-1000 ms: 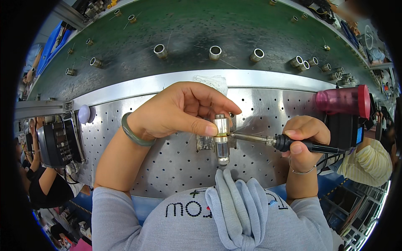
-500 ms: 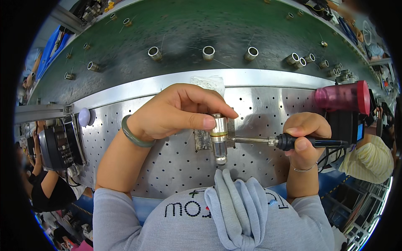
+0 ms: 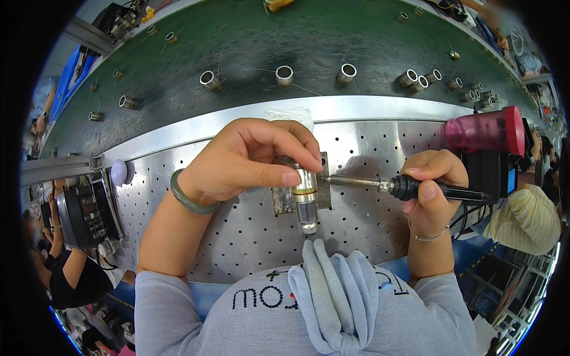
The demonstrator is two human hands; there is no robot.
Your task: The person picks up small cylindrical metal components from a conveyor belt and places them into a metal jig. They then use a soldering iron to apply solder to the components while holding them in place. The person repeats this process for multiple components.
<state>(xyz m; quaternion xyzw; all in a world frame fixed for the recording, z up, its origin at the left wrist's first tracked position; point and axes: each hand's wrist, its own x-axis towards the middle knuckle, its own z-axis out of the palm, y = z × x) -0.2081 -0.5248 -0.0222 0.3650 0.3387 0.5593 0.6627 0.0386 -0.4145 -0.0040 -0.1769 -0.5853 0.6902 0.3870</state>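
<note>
Silver metal cylinder (image 3: 306, 199) at the dial's centre: our left hand (image 3: 240, 157) pinches its top from ten o'clock, presumably steadying it; towards three, our right hand (image 3: 432, 204) grips a soldering iron (image 3: 402, 187) by its handle (image 3: 466, 194), likely avoiding heat.

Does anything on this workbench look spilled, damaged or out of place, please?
Nothing stands out: the left hand holds the metal cylinder, the right hand holds the black-handled tool, and no spill or damage is visible.
</note>
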